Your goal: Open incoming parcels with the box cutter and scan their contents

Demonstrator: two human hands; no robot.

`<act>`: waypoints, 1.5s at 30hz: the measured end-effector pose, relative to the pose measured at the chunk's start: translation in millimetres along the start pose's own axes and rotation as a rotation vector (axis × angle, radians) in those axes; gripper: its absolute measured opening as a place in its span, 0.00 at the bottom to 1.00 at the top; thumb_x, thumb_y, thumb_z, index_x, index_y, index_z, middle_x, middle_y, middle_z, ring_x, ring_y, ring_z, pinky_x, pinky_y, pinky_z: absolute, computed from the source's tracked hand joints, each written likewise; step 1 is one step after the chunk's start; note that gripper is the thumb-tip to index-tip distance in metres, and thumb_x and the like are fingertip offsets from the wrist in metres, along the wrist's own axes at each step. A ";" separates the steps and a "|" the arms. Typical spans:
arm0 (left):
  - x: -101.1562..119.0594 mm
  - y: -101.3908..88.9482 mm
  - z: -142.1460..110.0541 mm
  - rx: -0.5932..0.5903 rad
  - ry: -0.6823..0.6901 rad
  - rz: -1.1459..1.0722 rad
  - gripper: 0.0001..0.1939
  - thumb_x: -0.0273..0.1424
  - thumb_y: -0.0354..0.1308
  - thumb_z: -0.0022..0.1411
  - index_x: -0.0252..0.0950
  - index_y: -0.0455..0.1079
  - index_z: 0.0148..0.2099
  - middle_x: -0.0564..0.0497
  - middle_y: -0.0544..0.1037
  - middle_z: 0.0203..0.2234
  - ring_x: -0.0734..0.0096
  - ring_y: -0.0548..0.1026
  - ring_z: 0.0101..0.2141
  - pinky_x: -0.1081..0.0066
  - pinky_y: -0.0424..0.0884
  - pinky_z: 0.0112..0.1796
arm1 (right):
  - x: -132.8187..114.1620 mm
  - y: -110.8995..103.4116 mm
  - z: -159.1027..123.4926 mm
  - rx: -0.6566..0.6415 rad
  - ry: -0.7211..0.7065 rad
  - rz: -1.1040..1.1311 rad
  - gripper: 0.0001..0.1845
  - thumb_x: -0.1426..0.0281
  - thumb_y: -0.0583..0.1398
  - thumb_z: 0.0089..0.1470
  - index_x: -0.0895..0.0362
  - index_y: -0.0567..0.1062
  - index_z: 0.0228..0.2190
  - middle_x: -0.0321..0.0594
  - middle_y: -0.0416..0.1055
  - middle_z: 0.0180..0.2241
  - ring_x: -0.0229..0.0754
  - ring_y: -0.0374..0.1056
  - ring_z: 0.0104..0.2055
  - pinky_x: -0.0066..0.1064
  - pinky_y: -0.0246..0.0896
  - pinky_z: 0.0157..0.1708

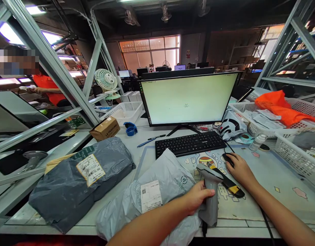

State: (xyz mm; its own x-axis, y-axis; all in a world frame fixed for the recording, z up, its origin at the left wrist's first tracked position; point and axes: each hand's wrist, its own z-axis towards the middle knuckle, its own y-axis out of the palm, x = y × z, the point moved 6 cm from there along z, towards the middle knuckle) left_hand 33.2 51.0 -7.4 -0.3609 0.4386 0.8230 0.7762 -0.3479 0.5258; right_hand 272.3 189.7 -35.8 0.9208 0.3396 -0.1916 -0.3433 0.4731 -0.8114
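My left hand (198, 198) is wrapped round the grip of a grey barcode scanner (211, 191), whose head points left over a light grey mailer bag (162, 191) with a white label (151, 195). My right hand (240, 169) rests over a black computer mouse (227, 158), fingers curved on it. A black and yellow utility knife (227, 181) lies between the hands on the printed desk mat (249, 191). A black keyboard (189, 143) and a lit monitor (188, 99) stand in front.
A dark grey labelled parcel (80, 181) lies at the left, a small cardboard box (105, 128) behind it. White baskets (295, 153) with orange cloth (282, 106) stand right. Metal rack struts (57, 75) cross the left. A person in orange (48, 87) works far left.
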 end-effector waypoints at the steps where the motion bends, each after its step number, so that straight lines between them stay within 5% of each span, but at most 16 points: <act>1: 0.0 0.2 -0.2 -0.001 -0.002 -0.002 0.36 0.46 0.76 0.38 0.32 0.74 0.48 0.42 0.80 0.40 0.52 0.77 0.48 0.58 0.65 0.56 | -0.2 -0.1 -0.1 0.001 0.003 0.004 0.24 0.62 0.53 0.64 0.62 0.77 0.53 0.55 0.72 0.55 0.56 0.69 0.56 0.50 0.66 0.57; 20: -9.9 -9.7 3.1 0.039 -0.035 0.026 0.41 0.46 0.77 0.38 0.31 0.73 0.53 0.43 0.80 0.41 0.54 0.76 0.47 0.60 0.66 0.53 | -4.4 -4.9 -2.3 0.016 0.045 0.026 0.24 0.61 0.53 0.63 0.61 0.75 0.53 0.54 0.71 0.55 0.56 0.69 0.56 0.50 0.66 0.58; 31: -4.8 -3.0 1.8 -0.014 0.009 -0.013 0.32 0.43 0.75 0.42 0.33 0.74 0.47 0.48 0.77 0.32 0.66 0.73 0.33 0.64 0.67 0.47 | -7.6 -12.2 -0.9 0.052 0.033 0.044 0.25 0.60 0.53 0.65 0.61 0.75 0.54 0.56 0.71 0.56 0.57 0.69 0.56 0.52 0.67 0.57; 45: -4.5 -3.9 1.1 0.003 -0.009 0.002 0.38 0.46 0.76 0.39 0.32 0.75 0.50 0.45 0.79 0.35 0.61 0.76 0.38 0.62 0.68 0.49 | -4.5 -6.2 -1.1 0.013 0.054 0.002 0.23 0.62 0.54 0.63 0.60 0.76 0.53 0.55 0.71 0.55 0.57 0.69 0.56 0.51 0.67 0.57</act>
State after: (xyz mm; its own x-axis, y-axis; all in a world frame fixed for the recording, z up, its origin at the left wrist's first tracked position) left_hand 32.4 51.3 -13.4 -0.3548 0.4451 0.8222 0.7785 -0.3464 0.5234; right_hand 270.4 184.4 -30.5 0.9288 0.2962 -0.2229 -0.3470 0.4831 -0.8039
